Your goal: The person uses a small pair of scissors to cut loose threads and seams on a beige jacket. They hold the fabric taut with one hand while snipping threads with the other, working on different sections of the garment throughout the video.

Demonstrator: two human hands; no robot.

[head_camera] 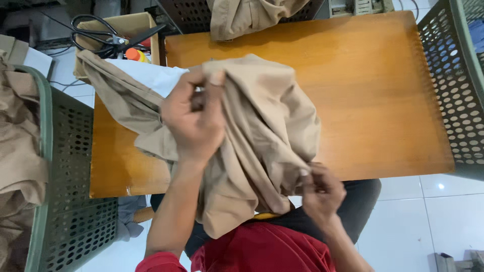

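Tan garment (252, 136) bunched and lifted over the near edge of the table (363, 90), not yet laid flat or folded. Left hand (194, 118) clenched on its upper folds; right hand (320, 194) pinching the lower hem.

A garment (262, 146) hangs bunched over the near edge of the table (373, 100), between the left hand (194, 121) and right hand (320, 191). Baskets (75, 201) stand left and right. Scissors (108, 38) lie in a box (133, 25) far left.
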